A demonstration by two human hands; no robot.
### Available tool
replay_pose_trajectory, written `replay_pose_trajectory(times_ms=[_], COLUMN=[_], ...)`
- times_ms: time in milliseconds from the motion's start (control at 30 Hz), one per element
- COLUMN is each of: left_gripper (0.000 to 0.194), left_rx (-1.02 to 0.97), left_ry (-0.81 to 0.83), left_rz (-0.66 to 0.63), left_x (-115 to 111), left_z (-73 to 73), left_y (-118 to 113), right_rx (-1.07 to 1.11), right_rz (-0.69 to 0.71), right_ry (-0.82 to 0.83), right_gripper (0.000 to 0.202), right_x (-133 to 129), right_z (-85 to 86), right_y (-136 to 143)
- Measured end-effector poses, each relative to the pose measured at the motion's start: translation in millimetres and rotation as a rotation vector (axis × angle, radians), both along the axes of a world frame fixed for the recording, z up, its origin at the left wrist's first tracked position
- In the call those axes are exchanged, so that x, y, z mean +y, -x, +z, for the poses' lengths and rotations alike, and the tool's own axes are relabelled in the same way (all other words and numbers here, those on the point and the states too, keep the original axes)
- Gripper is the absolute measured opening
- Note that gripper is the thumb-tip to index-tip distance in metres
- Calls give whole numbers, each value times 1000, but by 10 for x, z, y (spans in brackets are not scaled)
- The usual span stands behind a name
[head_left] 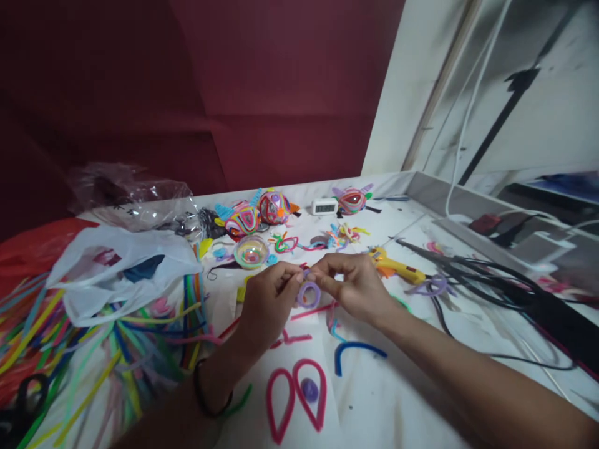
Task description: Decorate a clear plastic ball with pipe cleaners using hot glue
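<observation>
Between my two hands is a purple pipe cleaner bent into a ring (309, 295). My left hand (272, 298) pinches its top edge from the left. From the right, the fingertips of my right hand (353, 288) close on the same spot. Below them on a white sheet lie two pink teardrop loops (281, 405), and a purple coil (309, 390) sits inside the right-hand loop. Short red-pink pipe cleaner pieces (294, 340) rest just under the hands. A curved blue piece (358, 347) lies to their right.
Loose pipe cleaners (116, 349) and a white plastic bag (121, 268) spread over the left. Behind stand colourful decorated balls (241, 218), a clear bowl-like piece (251, 252) and a small digital clock (324, 206). A yellow glue gun (397, 267) and black cables (486, 280) lie at right.
</observation>
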State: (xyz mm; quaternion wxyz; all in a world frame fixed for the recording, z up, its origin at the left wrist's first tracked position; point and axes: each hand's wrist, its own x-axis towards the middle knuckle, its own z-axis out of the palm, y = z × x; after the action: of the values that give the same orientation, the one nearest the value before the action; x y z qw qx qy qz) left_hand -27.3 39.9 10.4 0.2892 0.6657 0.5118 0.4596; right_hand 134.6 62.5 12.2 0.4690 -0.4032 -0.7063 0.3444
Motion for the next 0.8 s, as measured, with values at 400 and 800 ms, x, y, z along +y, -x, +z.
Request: replay_pose_trajectory(times_ms=[400,800], left_gripper=[11,15], left_rx=[-313,-245], left_ry=[55,-71], left_rz=[-2,89], left_x=[-31,-83], left_z=[-38,-98], left_y=[-76,-112], right_rx=[291,477], right_rz=[-20,-51], right_ry=[107,228], right_gripper=[23,21], right_x=[-56,-144], right_z=[-43,-43], right_y=[115,213])
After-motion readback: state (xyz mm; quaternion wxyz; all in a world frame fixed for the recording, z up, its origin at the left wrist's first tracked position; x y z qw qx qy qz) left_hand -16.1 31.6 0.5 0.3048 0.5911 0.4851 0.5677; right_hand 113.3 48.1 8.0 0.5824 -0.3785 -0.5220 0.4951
